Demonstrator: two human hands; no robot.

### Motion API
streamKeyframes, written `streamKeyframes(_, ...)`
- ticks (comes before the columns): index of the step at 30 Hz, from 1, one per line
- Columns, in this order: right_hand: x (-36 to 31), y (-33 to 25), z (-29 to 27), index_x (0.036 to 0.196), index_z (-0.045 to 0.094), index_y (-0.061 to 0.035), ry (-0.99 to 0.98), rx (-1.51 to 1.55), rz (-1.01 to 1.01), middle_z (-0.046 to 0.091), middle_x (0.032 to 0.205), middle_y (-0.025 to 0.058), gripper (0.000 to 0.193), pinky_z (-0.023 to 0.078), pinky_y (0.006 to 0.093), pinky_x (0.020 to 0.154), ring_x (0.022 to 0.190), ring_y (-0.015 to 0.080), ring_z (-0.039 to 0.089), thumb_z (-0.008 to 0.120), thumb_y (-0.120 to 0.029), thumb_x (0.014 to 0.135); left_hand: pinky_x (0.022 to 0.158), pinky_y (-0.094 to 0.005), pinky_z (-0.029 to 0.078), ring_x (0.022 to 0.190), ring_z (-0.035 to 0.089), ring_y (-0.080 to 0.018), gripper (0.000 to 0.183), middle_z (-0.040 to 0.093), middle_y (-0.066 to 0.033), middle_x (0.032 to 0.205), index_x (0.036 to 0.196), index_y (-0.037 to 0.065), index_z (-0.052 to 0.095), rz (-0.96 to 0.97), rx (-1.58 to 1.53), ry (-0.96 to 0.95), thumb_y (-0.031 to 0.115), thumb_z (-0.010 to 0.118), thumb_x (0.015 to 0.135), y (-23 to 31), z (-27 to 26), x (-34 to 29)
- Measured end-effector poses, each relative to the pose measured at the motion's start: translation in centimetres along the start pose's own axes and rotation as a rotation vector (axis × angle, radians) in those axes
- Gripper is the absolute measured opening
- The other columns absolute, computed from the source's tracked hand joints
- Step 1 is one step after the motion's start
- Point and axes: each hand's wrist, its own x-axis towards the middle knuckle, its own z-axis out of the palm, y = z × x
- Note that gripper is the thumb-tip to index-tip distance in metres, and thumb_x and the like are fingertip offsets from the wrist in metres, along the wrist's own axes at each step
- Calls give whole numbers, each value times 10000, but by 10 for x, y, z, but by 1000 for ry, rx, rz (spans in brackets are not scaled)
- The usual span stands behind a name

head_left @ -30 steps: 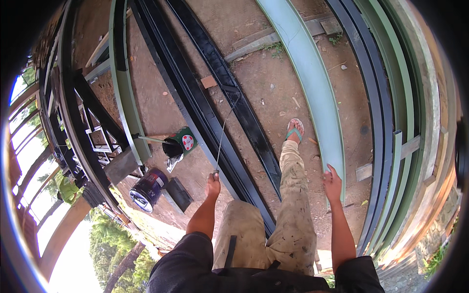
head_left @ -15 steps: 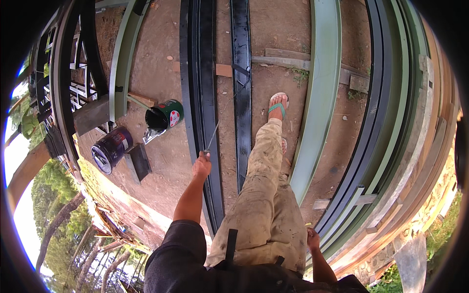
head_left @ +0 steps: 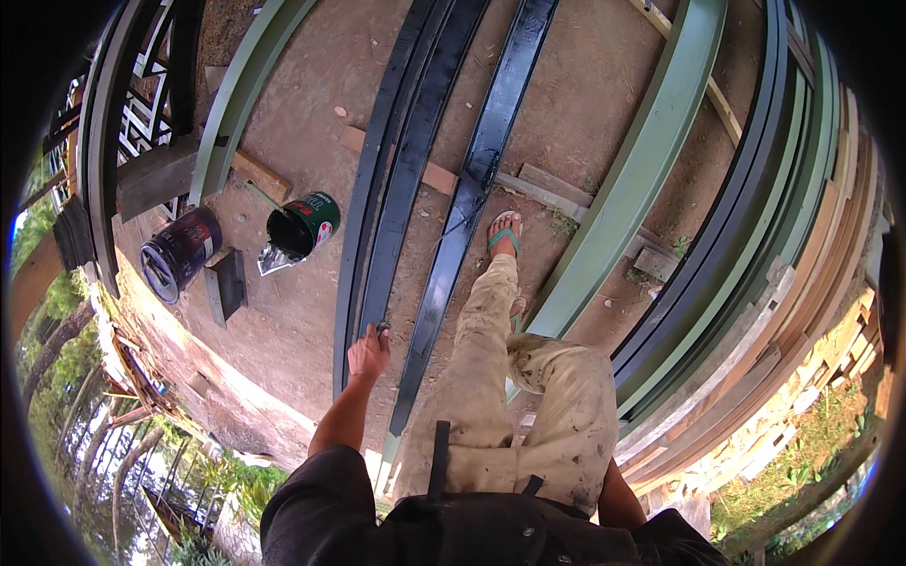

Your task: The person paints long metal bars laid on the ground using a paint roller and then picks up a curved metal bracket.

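At the lower middle, I see the left hand point(head_left: 369, 356) curled round a dark handle point(head_left: 382, 327) over black beams point(head_left: 401, 189), the right hand hidden, its state unreadable, then brown dirt point(head_left: 566, 85), stacked timber point(head_left: 816, 243) and trees point(head_left: 55, 354)

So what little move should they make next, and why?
Maybe place the next footstep carefully on bare dirt: the front foot stands between a shiny black beam and a green beam, closer to the black one, while the left hand grips a dark handle.
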Motion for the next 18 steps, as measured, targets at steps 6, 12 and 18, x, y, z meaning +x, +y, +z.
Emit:
streamKeyframes(6,56,-195,-24,1287,690,-24,122,-443,-185,757,1088,176,318,574,390,831,930,280,729,634,-232,1053,858,-620,529,938,696,-529,474,734,-305,942,1198,33,614,-74,-261,-3,479,523,1066,99,-68,-15)
streamKeyframes(12,93,-451,44,1297,680,-33,141,-1065,-779,736,1117,207,293,566,420,808,925,369,716,609,-195,1063,590,-383,527,623,656,-232,343,691,-138,816,1183,19,611,-316,-1243,-321,340,572,1067,247,-148,-28)
streamKeyframes(18,130,-583,134,1493,559,-88,-459,-1005,-486,733,1123,198,497,558,479,873,980,387,726,569,-370,1084,723,-325,506,808,586,-144,195,624,-42,930,1181,71,549,-410,-2042,-355,249,512,1111,468,-209,-4)
